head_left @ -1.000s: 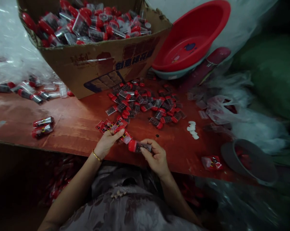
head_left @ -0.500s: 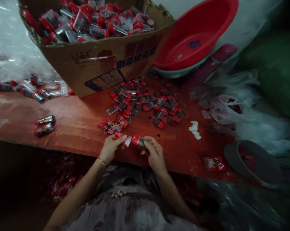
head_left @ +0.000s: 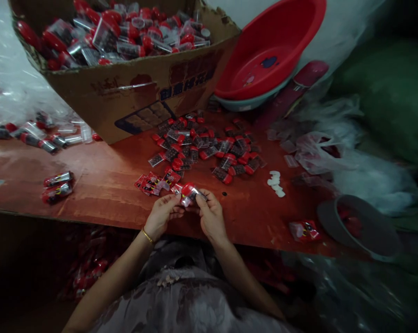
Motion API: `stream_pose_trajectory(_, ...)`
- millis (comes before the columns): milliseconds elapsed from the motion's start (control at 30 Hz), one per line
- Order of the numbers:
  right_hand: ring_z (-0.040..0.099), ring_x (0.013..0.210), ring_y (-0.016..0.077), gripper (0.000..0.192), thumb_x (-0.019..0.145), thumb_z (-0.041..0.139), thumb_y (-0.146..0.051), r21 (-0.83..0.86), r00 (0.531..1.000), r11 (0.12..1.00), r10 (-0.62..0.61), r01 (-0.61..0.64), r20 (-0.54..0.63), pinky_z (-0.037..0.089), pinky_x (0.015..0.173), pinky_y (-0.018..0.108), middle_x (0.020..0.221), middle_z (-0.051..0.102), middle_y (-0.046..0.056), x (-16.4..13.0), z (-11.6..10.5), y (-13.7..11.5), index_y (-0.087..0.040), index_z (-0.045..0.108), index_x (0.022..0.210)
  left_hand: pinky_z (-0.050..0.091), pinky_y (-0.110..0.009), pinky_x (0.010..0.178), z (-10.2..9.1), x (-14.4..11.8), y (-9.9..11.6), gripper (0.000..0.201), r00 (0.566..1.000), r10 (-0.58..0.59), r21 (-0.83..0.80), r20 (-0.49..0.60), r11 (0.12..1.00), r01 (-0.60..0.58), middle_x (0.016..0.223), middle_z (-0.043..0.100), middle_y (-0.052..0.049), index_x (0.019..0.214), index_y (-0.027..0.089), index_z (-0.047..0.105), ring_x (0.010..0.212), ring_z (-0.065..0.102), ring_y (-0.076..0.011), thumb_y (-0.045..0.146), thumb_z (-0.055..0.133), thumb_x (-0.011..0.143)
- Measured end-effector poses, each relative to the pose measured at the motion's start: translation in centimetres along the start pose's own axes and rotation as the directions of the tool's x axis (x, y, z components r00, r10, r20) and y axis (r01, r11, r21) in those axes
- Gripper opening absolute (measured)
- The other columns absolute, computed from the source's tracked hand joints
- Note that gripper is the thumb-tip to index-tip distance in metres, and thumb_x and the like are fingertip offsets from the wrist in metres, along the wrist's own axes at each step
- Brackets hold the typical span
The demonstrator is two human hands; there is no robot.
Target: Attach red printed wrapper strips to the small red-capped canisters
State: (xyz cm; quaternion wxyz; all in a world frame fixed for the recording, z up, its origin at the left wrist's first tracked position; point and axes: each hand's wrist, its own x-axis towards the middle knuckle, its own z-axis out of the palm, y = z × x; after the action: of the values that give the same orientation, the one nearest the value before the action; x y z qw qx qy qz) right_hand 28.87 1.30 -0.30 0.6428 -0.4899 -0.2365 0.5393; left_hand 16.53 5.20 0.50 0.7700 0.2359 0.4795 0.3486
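Observation:
My left hand pinches a small printed red and clear packet near the table's front edge. In my right hand is a small clear container with a red cap, its capped end turned left and touching or overlapping the packet. Whether the container is inside the packet I cannot tell. Just behind my left hand lie several flat red printed packets. Farther back is a loose pile of red-capped containers with dark contents. Two filled packets lie together at the left.
A cardboard box full of red-capped containers stands at the back. Right of it lean a red basin and a dark red flask. White pieces, a red packet, a grey bowl and plastic bags lie at the right.
My right hand has moved left, bringing the red-capped container up against the packet in my left hand. The whole view has shifted slightly.

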Motion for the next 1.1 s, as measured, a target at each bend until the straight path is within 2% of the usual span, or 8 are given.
stream_pose_trajectory(167,0.060,0.070,0.0114,0.024,0.073,0.066,-0.038,-0.127,0.999,0.991,-0.039,0.038,-0.008,0.055,0.057,0.023,0.082,0.062,-0.002,-0.2,-0.8,-0.1,-0.021,0.058,0.088,0.049,-0.020,0.046,-0.3,-0.2,0.7,0.034,0.996,0.021,-0.066,-0.083,0.997,-0.027,0.054,0.062,0.001,0.068,0.014,0.056,0.046,0.058,-0.0099,0.032,0.080,0.052)
stream_pose_trajectory(367,0.057,0.051,0.0084,0.023,0.074,0.065,-0.039,-0.172,0.998,0.983,-0.058,0.061,0.025,0.051,0.051,0.022,0.070,0.061,-0.004,-1.2,-2.7,-1.2,-0.020,0.058,0.085,0.049,-0.020,0.044,0.3,-0.3,2.1,0.037,0.989,0.091,-0.049,-0.117,0.994,-0.097,0.051,0.060,0.003,0.065,0.014,0.056,0.043,0.055,-0.0082,0.034,0.081,0.047)
stream_pose_trajectory(500,0.060,0.052,0.0102,0.026,0.072,0.066,-0.042,-0.106,1.000,0.994,-0.005,0.005,0.000,0.051,0.047,0.023,0.077,0.063,-0.003,-1.5,-2.3,-1.2,-0.022,0.055,0.082,0.047,-0.019,0.040,1.0,-0.6,1.5,0.043,0.989,0.105,0.005,-0.106,0.994,-0.105,0.047,0.057,0.005,0.059,0.015,0.051,0.039,0.051,-0.0070,0.034,0.084,0.039)
stream_pose_trajectory(700,0.058,0.044,0.0116,0.029,0.073,0.063,-0.048,-0.022,0.998,1.000,0.015,-0.016,-0.060,0.050,0.041,0.024,0.061,0.060,-0.005,-0.8,-1.7,-0.8,-0.022,0.052,0.081,0.048,-0.020,0.042,0.9,-0.3,0.5,0.042,0.994,0.025,-0.045,-0.102,0.999,-0.030,0.052,0.061,0.004,0.064,0.015,0.053,0.041,0.053,-0.0078,0.027,0.085,0.039)
stream_pose_trajectory(800,0.061,0.054,0.0130,0.031,0.070,0.066,-0.048,-0.014,0.996,1.000,-0.005,0.003,-0.091,0.051,0.043,0.024,0.071,0.064,-0.002,-0.8,-1.7,-1.2,-0.022,0.053,0.080,0.049,-0.020,0.044,0.6,0.0,0.3,0.042,0.993,0.015,-0.060,-0.120,0.998,-0.022,0.056,0.063,0.003,0.072,0.014,0.058,0.044,0.055,-0.0077,0.022,0.085,0.041)
stream_pose_trajectory(933,0.062,0.077,0.0159,0.030,0.066,0.070,-0.046,-0.079,0.999,0.995,0.054,-0.054,-0.007,0.055,0.051,0.024,0.097,0.066,0.002,-1.1,-1.5,-1.9,-0.021,0.057,0.077,0.047,-0.018,0.041,0.8,0.3,0.1,0.036,0.988,0.042,-0.001,-0.148,0.999,-0.043,0.048,0.058,0.004,0.068,0.011,0.061,0.038,0.050,-0.0053,0.027,0.084,0.045)
stream_pose_trajectory(1000,0.062,0.076,0.0156,0.031,0.066,0.070,-0.047,-0.102,0.996,0.991,0.092,-0.089,0.022,0.056,0.053,0.025,0.098,0.066,0.003,-1.2,-1.3,-1.9,-0.021,0.057,0.076,0.046,-0.018,0.040,1.0,0.4,0.0,0.037,0.989,0.048,0.019,-0.139,0.999,-0.046,0.051,0.060,0.003,0.070,0.011,0.063,0.038,0.050,-0.0054,0.029,0.084,0.045)
stream_pose_trajectory(1100,0.061,0.070,0.0145,0.032,0.066,0.069,-0.049,-0.081,0.997,0.994,0.075,-0.076,-0.013,0.055,0.051,0.025,0.088,0.066,0.001,-1.0,-1.3,-1.5,-0.022,0.056,0.077,0.048,-0.018,0.042,1.0,0.5,-0.1,0.039,0.992,0.055,0.022,-0.117,0.998,-0.053,0.056,0.062,0.002,0.071,0.011,0.064,0.042,0.053,-0.0059,0.034,0.084,0.047)
